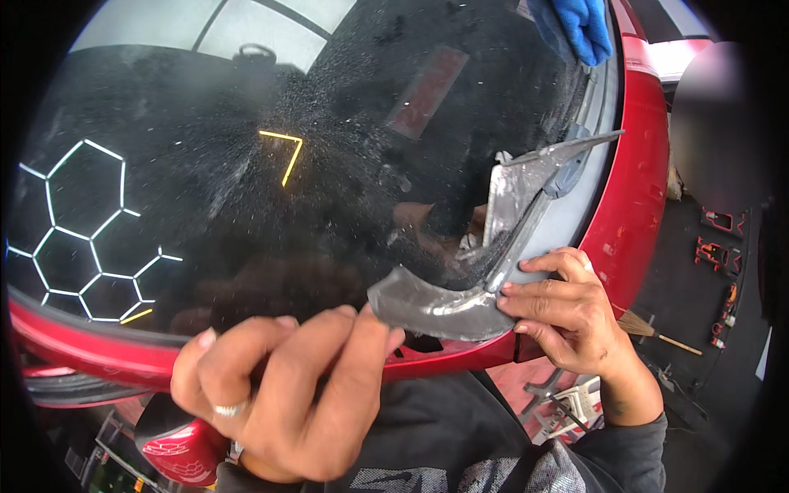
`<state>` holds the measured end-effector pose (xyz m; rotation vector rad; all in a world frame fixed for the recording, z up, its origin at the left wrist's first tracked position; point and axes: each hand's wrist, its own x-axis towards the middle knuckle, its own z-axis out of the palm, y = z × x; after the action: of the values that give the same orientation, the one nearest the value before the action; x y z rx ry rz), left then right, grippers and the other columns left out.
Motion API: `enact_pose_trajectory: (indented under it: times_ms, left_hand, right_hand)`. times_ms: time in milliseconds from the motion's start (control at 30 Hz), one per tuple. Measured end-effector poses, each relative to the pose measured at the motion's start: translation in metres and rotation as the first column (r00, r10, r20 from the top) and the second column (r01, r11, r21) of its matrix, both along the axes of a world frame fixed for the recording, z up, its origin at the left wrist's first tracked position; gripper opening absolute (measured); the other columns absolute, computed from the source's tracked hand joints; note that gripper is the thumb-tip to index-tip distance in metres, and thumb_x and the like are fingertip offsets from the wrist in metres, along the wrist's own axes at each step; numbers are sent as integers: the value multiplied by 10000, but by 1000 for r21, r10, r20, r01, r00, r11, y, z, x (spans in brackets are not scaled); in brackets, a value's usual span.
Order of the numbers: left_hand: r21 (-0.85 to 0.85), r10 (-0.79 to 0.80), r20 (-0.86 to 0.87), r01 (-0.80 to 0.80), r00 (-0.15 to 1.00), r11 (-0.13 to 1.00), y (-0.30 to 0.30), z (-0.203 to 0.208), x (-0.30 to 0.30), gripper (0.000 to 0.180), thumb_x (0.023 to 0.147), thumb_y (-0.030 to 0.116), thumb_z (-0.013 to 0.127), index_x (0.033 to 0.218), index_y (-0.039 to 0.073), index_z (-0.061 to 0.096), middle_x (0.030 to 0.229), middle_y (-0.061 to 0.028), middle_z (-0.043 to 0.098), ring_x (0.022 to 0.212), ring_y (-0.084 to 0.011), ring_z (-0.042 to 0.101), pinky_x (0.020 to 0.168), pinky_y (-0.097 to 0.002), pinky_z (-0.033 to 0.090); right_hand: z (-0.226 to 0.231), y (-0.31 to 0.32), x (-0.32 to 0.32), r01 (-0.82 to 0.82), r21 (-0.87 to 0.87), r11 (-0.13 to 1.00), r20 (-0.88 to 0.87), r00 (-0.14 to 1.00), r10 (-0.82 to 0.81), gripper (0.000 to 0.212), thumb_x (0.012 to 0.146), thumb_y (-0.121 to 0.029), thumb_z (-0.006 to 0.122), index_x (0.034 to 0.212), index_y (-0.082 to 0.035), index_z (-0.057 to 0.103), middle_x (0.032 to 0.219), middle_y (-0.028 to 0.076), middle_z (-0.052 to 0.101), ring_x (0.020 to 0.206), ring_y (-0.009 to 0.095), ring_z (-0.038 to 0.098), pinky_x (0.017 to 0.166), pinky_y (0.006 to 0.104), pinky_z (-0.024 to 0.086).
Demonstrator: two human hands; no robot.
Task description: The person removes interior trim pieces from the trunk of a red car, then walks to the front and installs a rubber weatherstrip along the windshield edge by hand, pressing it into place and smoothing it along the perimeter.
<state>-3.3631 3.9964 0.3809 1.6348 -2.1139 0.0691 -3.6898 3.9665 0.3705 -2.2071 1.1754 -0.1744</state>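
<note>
Pinching a grey flap (440,311) at lower centre of frame by its left end, left hand (283,394) should probably pull low and evenly, while right hand (567,308), fingers curled against its right end, steadies it against tearing.

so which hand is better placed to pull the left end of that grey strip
Probably the left: the left hand is at that end of the grey strip, seemingly pinching it. The right hand is at the strip's right side, beside the red bodywork, so it looks better placed for steadying.
</note>
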Motion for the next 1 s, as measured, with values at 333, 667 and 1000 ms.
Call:
enact_pose_trajectory:
  times_ms: [333,667,1000]
  left_hand:
    - [-19,-60,66,62,996,998,-6,-2,10,175,847,357,967,956,266,864,1029,91,817,1125,-224,674,1155,-518,374]
    - [138,-42,65,33,997,990,-3,13,4,300,762,280,1038,1023,269,889,1133,80,835,1250,-265,677,1239,-641,360]
    - [-60,-51,-176,41,983,997,0,-12,3,302,804,87,986,1059,190,862,1331,-78,713,1326,-360,630,1181,-552,479]
  right_hand:
    - [7,-17,9,31,170,985,-25,999,-27,394,757,-1,864,1096,-173,969,1218,14,897,1246,312,724,1098,475,441]
    - [13,11,5,-118,-96,988,-179,979,100,426,847,-160,878,1270,-146,929,1336,54,892,1298,345,760,1145,573,514]
    - [4,40,9,-96,-236,967,-230,972,40,434,953,-190,893,1385,-142,881,1382,68,871,1343,336,757,1218,599,502]
